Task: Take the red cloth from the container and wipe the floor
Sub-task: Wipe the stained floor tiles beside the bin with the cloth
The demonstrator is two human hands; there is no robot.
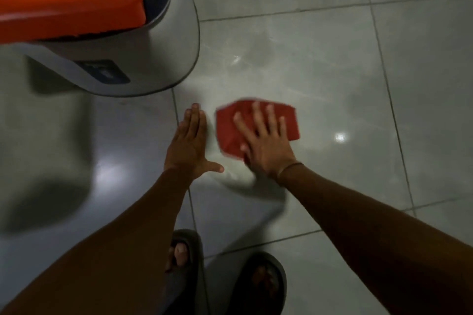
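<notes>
Under the right hand (pixel 266 146), fingers spread and pressing flat, lies the red cloth (pixel 230 130) on the floor (pixel 332 59). Beside it, the left hand (pixel 189 146) rests flat, holding nothing. On glossy tile, that bracing palm could slip.

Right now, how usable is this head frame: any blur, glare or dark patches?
Head view: dim overall; motion blur smears the red cloth and right hand; the left hand is sharper; glare spots on the floor; the container is soft; wide-angle bending of tile lines.
</notes>
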